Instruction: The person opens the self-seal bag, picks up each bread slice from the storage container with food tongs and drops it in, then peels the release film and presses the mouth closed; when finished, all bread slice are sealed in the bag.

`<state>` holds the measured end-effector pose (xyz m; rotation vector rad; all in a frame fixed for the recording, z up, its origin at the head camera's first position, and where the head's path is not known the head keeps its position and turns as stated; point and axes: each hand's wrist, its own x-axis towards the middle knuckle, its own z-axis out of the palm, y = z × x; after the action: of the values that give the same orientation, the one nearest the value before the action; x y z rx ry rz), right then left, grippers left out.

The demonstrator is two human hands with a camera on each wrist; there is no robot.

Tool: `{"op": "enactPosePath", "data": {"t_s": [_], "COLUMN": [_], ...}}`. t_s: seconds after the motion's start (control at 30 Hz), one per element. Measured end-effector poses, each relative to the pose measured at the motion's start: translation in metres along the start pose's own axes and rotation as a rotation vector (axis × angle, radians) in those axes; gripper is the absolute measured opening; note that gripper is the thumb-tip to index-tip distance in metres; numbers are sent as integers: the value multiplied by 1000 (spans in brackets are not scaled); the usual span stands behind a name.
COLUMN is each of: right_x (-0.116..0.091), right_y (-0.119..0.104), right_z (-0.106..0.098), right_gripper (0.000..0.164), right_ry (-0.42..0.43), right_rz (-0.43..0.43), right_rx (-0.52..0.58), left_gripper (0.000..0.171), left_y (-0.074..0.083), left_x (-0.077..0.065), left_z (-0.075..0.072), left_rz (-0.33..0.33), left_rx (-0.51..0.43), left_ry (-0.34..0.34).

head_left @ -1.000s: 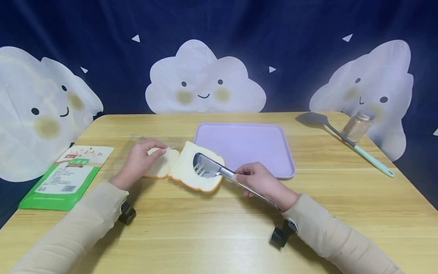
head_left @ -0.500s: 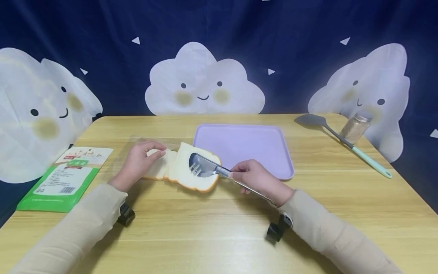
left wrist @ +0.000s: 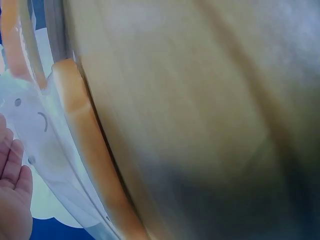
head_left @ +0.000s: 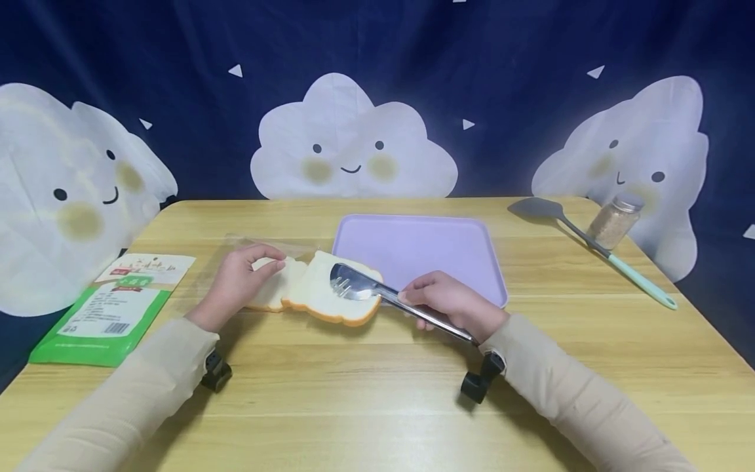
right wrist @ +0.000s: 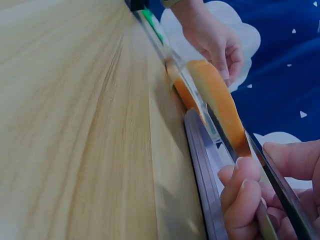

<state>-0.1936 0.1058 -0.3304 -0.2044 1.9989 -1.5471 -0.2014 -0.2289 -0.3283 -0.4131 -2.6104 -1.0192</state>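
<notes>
My right hand [head_left: 451,303] grips metal tongs [head_left: 433,320], thumb on one arm and fingers beneath the other. A bread slice [head_left: 315,301] is held between the tongs' ends, one of them spoon-shaped with fork-like slots. In the right wrist view the bread slice [right wrist: 220,100] stands off the table, with tong arms on both sides. Another bread slice [head_left: 268,292] lies to the left, in a clear plastic bag [head_left: 215,252]. Over that slice my left hand [head_left: 242,278] pinches thin clear film of the bag, thumb and forefinger close together; the film is faint there.
A purple tray [head_left: 425,249] lies just behind the tongs. A green and white packet [head_left: 112,311] rests at the left. Toward the right are a spatula [head_left: 590,239] with a mint handle and a jar [head_left: 616,221] with a metal lid.
Within the tongs the slice has shifted slightly left and tilted, showing more of its near crust. My right hand has moved a little left and up; my left hand stays nearly still.
</notes>
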Motion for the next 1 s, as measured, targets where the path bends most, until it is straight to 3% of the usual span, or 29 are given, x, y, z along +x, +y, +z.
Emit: {"op": "enactPosePath", "data": {"t_s": [0.27, 0.57, 1.0], "right_x": [12, 26, 41], "right_y": [-4, -6, -23], "right_z": [-2, -2, 13], "right_gripper": [28, 28, 25], "right_ry": [-45, -8, -5], "right_rz": [29, 45, 7], "right_rx": [10, 26, -85], "left_gripper": [12, 11, 13], "left_y": [-2, -4, -1], "left_x": [-1, 0, 3], "left_z": [1, 3, 3], "left_rz": [11, 37, 48], "left_rx": [-2, 5, -13], "left_ry": [0, 16, 27]}}
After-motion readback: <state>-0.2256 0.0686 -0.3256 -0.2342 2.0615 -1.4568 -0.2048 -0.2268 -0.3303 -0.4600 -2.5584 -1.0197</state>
